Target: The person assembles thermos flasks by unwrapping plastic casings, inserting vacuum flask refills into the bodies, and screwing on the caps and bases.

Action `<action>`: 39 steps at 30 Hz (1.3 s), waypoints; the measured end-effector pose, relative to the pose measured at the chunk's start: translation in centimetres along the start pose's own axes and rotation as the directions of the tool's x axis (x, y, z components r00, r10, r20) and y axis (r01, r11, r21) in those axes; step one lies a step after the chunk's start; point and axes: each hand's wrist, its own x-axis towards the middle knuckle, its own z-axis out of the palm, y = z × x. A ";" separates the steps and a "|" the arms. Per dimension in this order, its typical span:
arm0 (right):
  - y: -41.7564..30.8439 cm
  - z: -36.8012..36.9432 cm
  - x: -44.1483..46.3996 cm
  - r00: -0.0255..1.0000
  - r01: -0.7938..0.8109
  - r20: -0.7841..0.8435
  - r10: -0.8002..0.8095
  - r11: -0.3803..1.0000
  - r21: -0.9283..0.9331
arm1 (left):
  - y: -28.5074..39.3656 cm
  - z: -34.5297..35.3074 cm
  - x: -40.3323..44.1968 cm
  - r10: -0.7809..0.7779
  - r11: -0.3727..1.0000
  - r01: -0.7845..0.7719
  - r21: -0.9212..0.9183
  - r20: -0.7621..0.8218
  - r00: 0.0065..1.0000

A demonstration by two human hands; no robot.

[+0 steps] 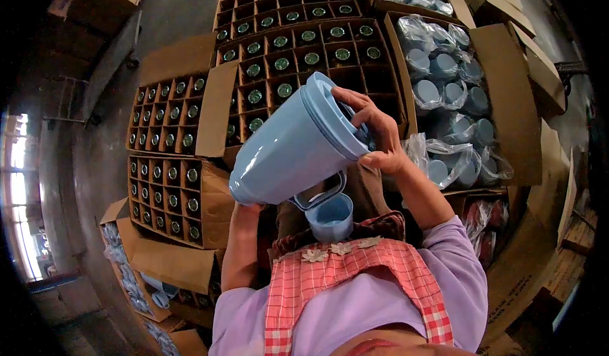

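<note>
A glossy light-blue thermos jug (279, 146) lies tilted in front of my chest, its wide rim up and to the right and its base down to the left. My right hand (377, 131) grips the rim, fingers curled over the opening and thumb on the outer side. Under the base, my left hand (252, 209) supports the jug; most of its fingers are hidden. The jug's handle loop hangs below the body. Beside that loop, a small light-blue cup (333, 216) rests at my lap, against the checked apron (342, 254). The jug's inside is mostly out of view.
Divided cartons (304, 51) ahead and at left (166, 194) hold several round, shiny glass-like pieces. On the right, an open carton (501, 102) contains light-blue cups (443, 67) in clear plastic. A cardboard flap (216, 108) stands up left of the jug.
</note>
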 end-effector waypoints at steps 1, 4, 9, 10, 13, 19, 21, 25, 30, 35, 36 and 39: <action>-0.2 0.0 -0.1 1.000 0.007 -0.003 -0.007 1.000 -0.017 | 0.0 0.1 -0.1 -0.001 1.000 0.001 0.009 -0.004 1.000; -0.4 -0.1 -0.4 1.000 -0.006 -0.031 0.004 0.999 -0.044 | 0.0 0.3 0.2 0.007 0.999 -0.006 0.041 -0.018 1.000; -1.0 0.2 -0.6 0.902 -0.328 -0.225 0.369 0.923 0.202 | 0.2 0.9 0.6 0.129 0.970 -0.099 0.222 -0.122 0.984; -0.6 -0.4 -0.4 0.841 -0.444 -0.241 0.484 0.873 0.202 | 0.4 1.4 0.6 0.244 0.912 -0.184 0.366 -0.123 0.962; -0.8 -1.3 0.9 0.578 -0.710 -0.313 0.754 0.654 0.263 | 2.6 5.9 -1.1 0.552 0.441 -0.475 0.761 0.188 0.813; -1.0 -5.1 -0.8 0.861 -0.448 -0.019 0.508 0.774 0.447 | 4.3 5.4 0.3 0.435 0.892 -0.383 0.240 -0.232 0.870; -1.0 -4.1 -1.9 0.928 -0.330 -0.026 0.372 0.850 0.410 | 4.1 4.9 0.9 0.409 0.904 -0.339 0.261 -0.297 0.862; -0.8 -2.7 -2.0 0.797 -0.494 -0.321 0.511 0.858 0.140 | 3.9 8.8 0.1 0.699 0.195 -0.450 0.872 0.198 0.687; -2.0 -4.2 -1.0 0.781 -0.404 -0.390 0.488 0.871 0.281 | 2.6 4.4 0.8 0.417 0.861 -0.359 0.360 -0.095 0.904; -1.3 -3.0 -2.6 0.834 -0.386 -0.422 0.354 0.922 0.012 | 3.2 5.4 1.6 0.264 0.943 -0.196 0.270 -0.241 0.934; -1.7 -3.1 -2.7 0.762 -0.535 -0.454 0.462 0.844 -0.037 | 3.4 7.3 1.1 0.238 0.963 -0.198 0.185 -0.226 0.945; -1.8 -4.8 -2.4 0.722 -0.553 -0.332 0.607 0.794 0.251 | 2.3 5.2 1.1 0.546 0.495 -0.473 0.729 0.162 0.822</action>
